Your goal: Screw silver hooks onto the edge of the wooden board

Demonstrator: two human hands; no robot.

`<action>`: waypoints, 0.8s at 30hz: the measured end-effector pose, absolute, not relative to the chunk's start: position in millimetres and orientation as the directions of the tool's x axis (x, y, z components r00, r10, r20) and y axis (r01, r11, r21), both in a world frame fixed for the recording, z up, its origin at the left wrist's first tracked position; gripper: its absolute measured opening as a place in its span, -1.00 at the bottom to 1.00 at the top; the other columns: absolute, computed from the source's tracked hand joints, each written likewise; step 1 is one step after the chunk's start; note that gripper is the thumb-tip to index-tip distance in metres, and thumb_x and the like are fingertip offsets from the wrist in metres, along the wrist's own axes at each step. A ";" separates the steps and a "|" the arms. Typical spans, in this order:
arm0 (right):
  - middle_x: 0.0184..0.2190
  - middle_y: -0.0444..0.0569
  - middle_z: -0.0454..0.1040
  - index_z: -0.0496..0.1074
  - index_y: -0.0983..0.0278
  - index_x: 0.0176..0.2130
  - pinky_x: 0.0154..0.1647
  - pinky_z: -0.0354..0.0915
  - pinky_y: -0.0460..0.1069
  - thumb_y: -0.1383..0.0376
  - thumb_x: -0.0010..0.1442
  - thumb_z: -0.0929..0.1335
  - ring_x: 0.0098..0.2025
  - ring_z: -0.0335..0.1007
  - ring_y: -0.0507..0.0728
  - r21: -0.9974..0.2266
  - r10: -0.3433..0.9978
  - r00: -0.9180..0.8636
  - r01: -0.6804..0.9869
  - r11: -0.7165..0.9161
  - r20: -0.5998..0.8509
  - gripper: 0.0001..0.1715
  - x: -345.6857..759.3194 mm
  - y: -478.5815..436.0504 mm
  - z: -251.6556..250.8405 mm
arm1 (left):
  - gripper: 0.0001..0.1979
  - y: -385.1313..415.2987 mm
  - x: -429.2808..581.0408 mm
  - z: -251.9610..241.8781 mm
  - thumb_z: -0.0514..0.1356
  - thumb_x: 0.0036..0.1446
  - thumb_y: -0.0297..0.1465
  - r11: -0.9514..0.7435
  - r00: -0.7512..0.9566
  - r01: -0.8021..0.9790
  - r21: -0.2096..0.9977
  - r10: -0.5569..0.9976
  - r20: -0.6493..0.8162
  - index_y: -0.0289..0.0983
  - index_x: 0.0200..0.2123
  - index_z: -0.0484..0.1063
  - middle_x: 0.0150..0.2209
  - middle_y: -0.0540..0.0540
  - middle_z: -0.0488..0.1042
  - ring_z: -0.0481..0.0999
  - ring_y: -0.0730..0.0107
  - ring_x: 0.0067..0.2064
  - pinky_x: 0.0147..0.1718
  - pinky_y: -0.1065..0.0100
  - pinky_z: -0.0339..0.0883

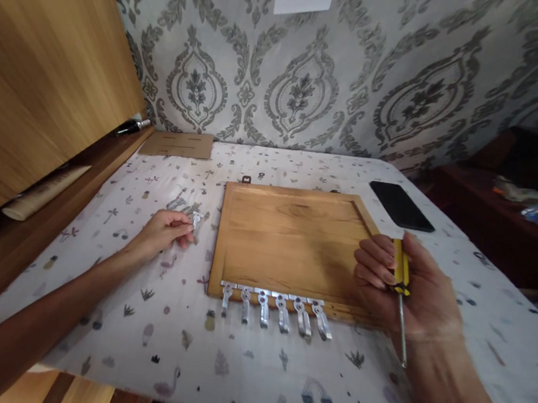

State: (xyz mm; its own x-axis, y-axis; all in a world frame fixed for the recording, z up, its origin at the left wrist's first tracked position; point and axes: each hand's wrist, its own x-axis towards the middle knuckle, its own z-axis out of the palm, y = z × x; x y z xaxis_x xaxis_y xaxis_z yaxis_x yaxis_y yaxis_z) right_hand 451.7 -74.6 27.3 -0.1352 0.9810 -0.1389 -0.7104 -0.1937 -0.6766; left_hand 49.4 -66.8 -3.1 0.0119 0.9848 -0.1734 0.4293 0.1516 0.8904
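A framed wooden board lies on the patterned tablecloth, with several silver metal hooks in a row along its near edge. Left of the board, my left hand pinches a small silver metal hook between thumb and fingers. More shiny metal pieces lie just behind that hand, too blurred to count. My right hand is over the board's right near corner, its fingers wrapped round the yellow and black handle of a screwdriver. The screwdriver's shaft points down toward my wrist.
Beyond the board's right far corner lies a black phone. A flat piece of cardboard rests at the back left. A tall wooden cabinet borders the table on the left, and a patterned wall stands behind.
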 end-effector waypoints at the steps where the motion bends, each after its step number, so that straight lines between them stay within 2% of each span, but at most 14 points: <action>1: -0.58 -0.26 0.15 0.08 0.15 -0.43 -0.70 0.23 -0.19 0.31 0.17 0.55 -0.65 0.00 -0.07 -0.664 0.981 -0.130 -0.722 -0.195 -0.146 -0.44 451.9 -74.4 27.2 | -0.68 -66.1 49.2 -4.3 0.32 0.05 -0.10 0.149 0.010 0.436 0.888 0.985 -0.170 -0.26 -0.39 0.48 -0.36 -0.20 0.67 0.60 0.31 -0.49 -0.67 0.46 0.01; 5: -0.59 -0.25 0.17 0.08 0.15 -0.42 -0.73 0.25 -0.16 0.34 0.18 0.53 -0.66 0.05 -0.06 -0.636 0.975 -0.129 -0.741 -0.215 -0.179 -0.47 450.7 -73.6 26.5 | -0.62 -65.2 47.1 -8.1 0.29 0.11 -0.05 0.118 0.000 0.478 0.870 0.991 -0.135 -0.24 -0.48 0.43 -0.48 -0.13 0.59 0.51 0.36 -0.57 -0.67 0.44 0.04; 8: -0.58 -0.23 0.18 0.09 0.15 -0.42 -0.73 0.27 -0.16 0.34 0.20 0.51 -0.66 0.04 -0.05 -0.629 0.973 -0.135 -0.744 -0.225 -0.189 -0.48 449.7 -73.3 25.9 | -0.58 -66.7 39.0 -6.1 0.24 0.15 -0.01 0.061 -0.036 0.525 0.849 0.998 -0.050 -0.22 -0.51 0.36 -0.57 -0.03 0.48 0.41 0.41 -0.61 -0.63 0.41 0.13; 11: -0.58 -0.24 0.15 0.10 0.15 -0.43 -0.73 0.27 -0.17 0.34 0.16 0.54 -0.65 0.01 -0.06 -0.644 0.974 -0.133 -0.733 -0.221 -0.182 -0.46 449.7 -73.0 25.0 | -0.67 -66.0 22.8 -0.1 0.25 0.14 -0.05 -0.004 -0.115 0.593 0.805 0.989 0.090 -0.20 -0.39 0.40 -0.60 0.07 0.37 0.35 0.42 -0.57 -0.52 0.38 0.21; 14: -0.57 -0.25 0.13 0.11 0.15 -0.44 -0.74 0.28 -0.18 0.33 0.10 0.58 -0.65 -0.03 -0.07 -0.658 0.976 -0.134 -0.722 -0.215 -0.172 -0.42 450.0 -72.6 24.2 | -0.68 -60.1 5.6 2.3 0.29 0.06 -0.11 -0.015 -0.186 0.657 0.754 0.966 0.182 -0.21 -0.22 0.48 -0.48 0.07 0.44 0.37 0.39 -0.49 -0.46 0.37 0.20; 16: -0.57 -0.25 0.13 0.12 0.16 -0.44 -0.73 0.28 -0.18 0.33 0.09 0.59 -0.65 -0.03 -0.07 -0.659 0.975 -0.137 -0.719 -0.220 -0.176 -0.42 450.0 -72.6 24.0 | -0.68 -54.5 -2.0 -0.6 0.28 0.04 -0.14 -0.010 -0.189 0.683 0.730 0.964 0.190 -0.22 -0.22 0.52 -0.45 0.05 0.47 0.38 0.38 -0.48 -0.44 0.36 0.21; 21: -0.57 -0.25 0.13 0.11 0.16 -0.44 -0.72 0.26 -0.19 0.32 0.15 0.55 -0.66 0.01 -0.08 -0.665 0.973 -0.139 -0.711 -0.228 -0.185 -0.46 449.8 -73.2 24.6 | -0.74 -45.6 -7.1 -13.4 0.22 0.04 -0.14 -0.028 -0.124 0.709 0.704 0.979 0.164 -0.22 -0.43 0.51 -0.55 0.05 0.42 0.37 0.36 -0.48 -0.41 0.36 0.20; 24: -0.58 -0.25 0.15 0.11 0.16 -0.45 -0.73 0.27 -0.18 0.34 0.08 0.59 -0.66 0.00 -0.08 -0.659 0.974 -0.135 -0.718 -0.223 -0.183 -0.42 449.6 -72.9 25.1 | -0.71 -45.7 -7.5 -14.9 0.22 0.05 -0.12 -0.048 -0.090 0.714 0.698 0.983 0.160 -0.22 -0.44 0.52 -0.53 0.02 0.46 0.41 0.33 -0.45 -0.39 0.35 0.22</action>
